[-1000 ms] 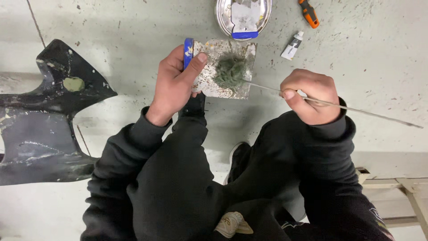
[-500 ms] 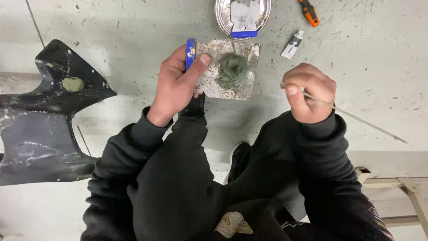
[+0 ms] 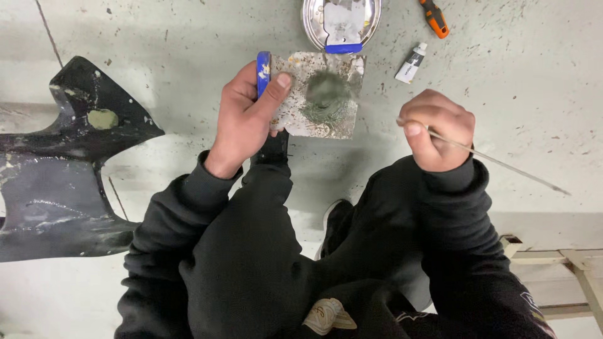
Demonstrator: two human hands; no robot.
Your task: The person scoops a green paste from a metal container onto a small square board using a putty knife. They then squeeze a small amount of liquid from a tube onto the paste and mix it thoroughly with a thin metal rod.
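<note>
Left hand (image 3: 248,119) is closed round the blue-handled edge of a square mixing board (image 3: 320,94), thumb pressed flat on the top face, fingers wrapped under, so the board sticks out to the hand's right, touching it along one side only. Right hand (image 3: 436,135) is a closed fist w/ a thin metal rod (image 3: 496,160) pinched in it; rod runs out to the right and down, tip resting near the floor, well apart from the board. Hands are apart, w/ the person's dark-trousered knees below and between them.

Biggest thing about: black body panel (image 3: 56,188), curved and scuffed, lying on the concrete floor (image 3: 534,75) off to the left of the left hand, w/ a greenish filler patch (image 3: 102,118) on its upper part. On the board sits a grey-green blob of filler (image 3: 326,94), roughly mid-board, just right of the thumb, not touching it. Just above the board, a round metal tin (image 3: 311,25) w/ a blue-edged spreader (image 3: 343,28) lying across it. Right of the tin, a small white tube (image 3: 411,63), and beyond it an orange-handled tool (image 3: 434,17) at the top edge, partly cut off. Pale wooden frame (image 3: 565,260) at lower right, beside the right sleeve
</note>
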